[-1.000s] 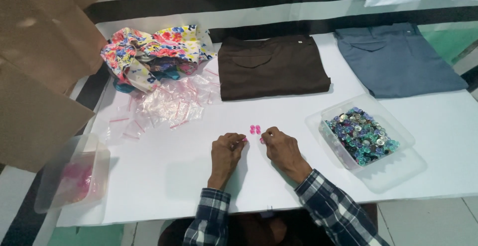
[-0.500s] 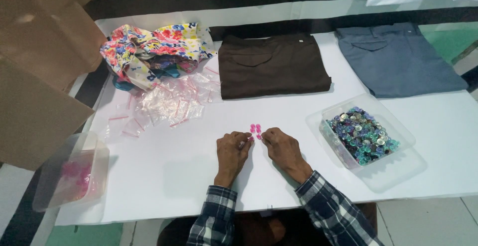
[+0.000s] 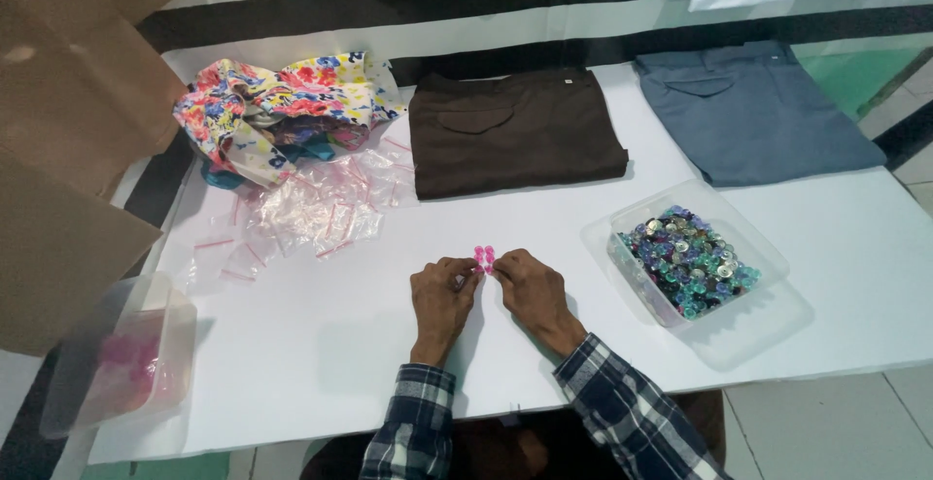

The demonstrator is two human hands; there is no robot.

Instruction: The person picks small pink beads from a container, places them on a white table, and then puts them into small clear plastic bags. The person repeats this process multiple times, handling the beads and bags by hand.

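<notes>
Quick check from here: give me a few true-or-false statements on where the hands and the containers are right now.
1. Both hands, left hand and right hand, meet at the small pink pieces. True.
2. The tub of mixed buttons sits left of the hands. False: it is on the right.
3. The brown trousers lie folded beyond the hands. True.
4. The grey trousers lie on top of the floral cloth. False: they are far apart, at opposite ends of the table.
</notes>
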